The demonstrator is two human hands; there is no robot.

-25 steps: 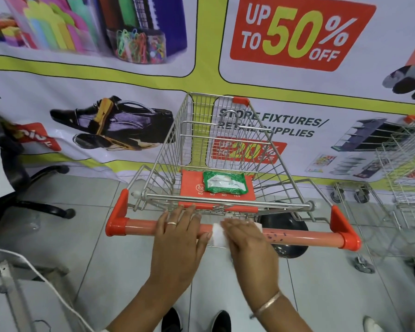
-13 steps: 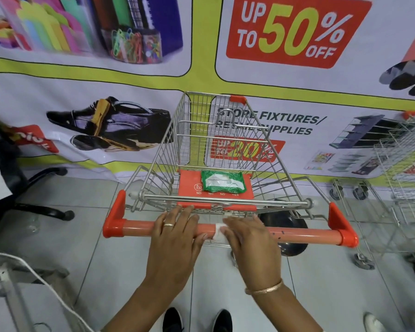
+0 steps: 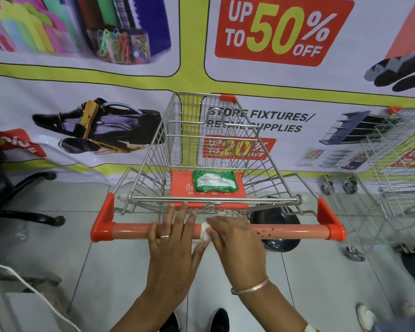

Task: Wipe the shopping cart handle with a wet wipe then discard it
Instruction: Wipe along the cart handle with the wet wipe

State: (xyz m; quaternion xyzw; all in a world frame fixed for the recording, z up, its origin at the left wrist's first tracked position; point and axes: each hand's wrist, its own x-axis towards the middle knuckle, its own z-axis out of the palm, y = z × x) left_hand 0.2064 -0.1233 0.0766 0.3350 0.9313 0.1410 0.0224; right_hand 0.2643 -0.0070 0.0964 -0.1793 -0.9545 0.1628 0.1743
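The right hand's grip (image 3: 235, 238) is pressed down over the cart handle (image 3: 134, 231), fingers curled to pin a white wet wipe (image 3: 205, 232) against the bar; only a small bunch of the wipe shows at the fingertips. The left hand (image 3: 171, 238) lies flat on the handle just left of the wipe, fingers spread, holding nothing, its thumb nearly touching the wipe.

A second ago more of the wipe showed between the two hands, and the right hand sat a little further right along the handle. It has since slid leftward until the hands almost meet, and the wipe is now bunched up under the fingers. This reads as a wiping stroke reaching the middle of the handle.

Dark specks (image 3: 265, 232) remain on the handle to the right of the right hand, so that stretch likely needs more passes, and the part under and left of the left hand looks not yet wiped. Beyond the handle, a green wipe packet (image 3: 215, 180) lies on the cart's red seat flap (image 3: 180, 182). No bin is visible.
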